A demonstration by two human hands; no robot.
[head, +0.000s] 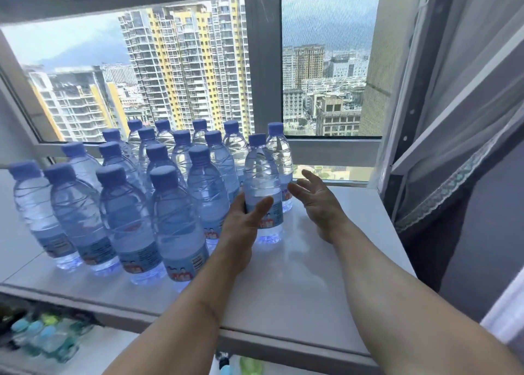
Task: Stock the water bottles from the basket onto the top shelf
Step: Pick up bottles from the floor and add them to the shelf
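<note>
Several clear water bottles with blue caps (pixel 133 204) stand in rows on the white top shelf (pixel 297 275). My left hand (pixel 243 227) is wrapped around the lower body of one upright bottle (pixel 261 181) at the right end of the group; the bottle rests on the shelf. Behind it stands another bottle (pixel 279 153). My right hand (pixel 317 201) hovers just right of these two bottles, fingers spread, palm toward them, holding nothing. The basket is not in view.
A window (pixel 184 71) with a grey frame runs behind the shelf, showing tower blocks. A grey curtain (pixel 465 147) hangs at the right. A lower shelf holds several other drink bottles (pixel 45 337) at the bottom left. Bare shelf surface lies right of the bottles.
</note>
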